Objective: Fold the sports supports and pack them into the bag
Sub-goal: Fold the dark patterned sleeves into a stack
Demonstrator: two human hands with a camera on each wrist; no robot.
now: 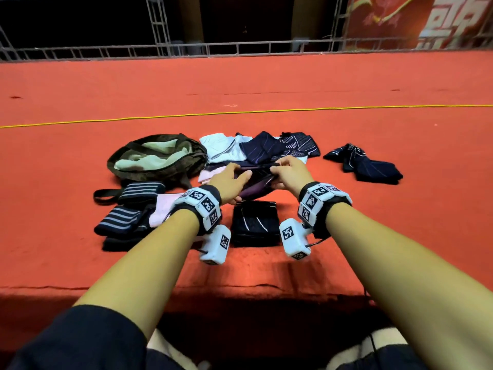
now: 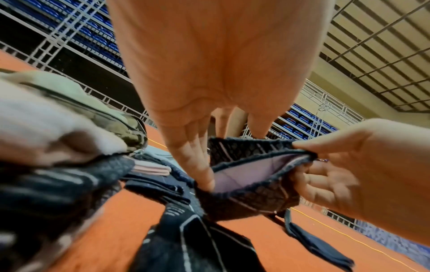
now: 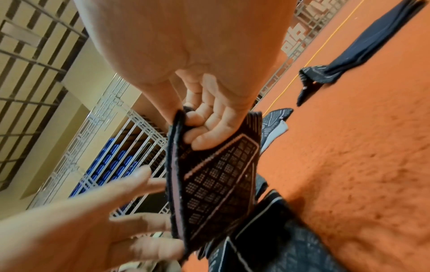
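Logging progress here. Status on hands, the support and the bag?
Both hands, left hand and right hand, grip one dark patterned support, held open, lifted off the mat. Bag open, far left. Nothing blocking.

Dim indoor light falls from above, leaving the orange carpet (image 1: 266, 84) evenly lit with a deep shadow at its near edge, while all views bow strongly at the edges and the wrist views blur on close cloth and moving fingers (image 3: 144, 246).

Red banner (image 1: 416, 20): I see large white characters, cut off by the frame, unreadable.
Wrist markers (image 1: 205, 202): black-and-white codes only, no text.
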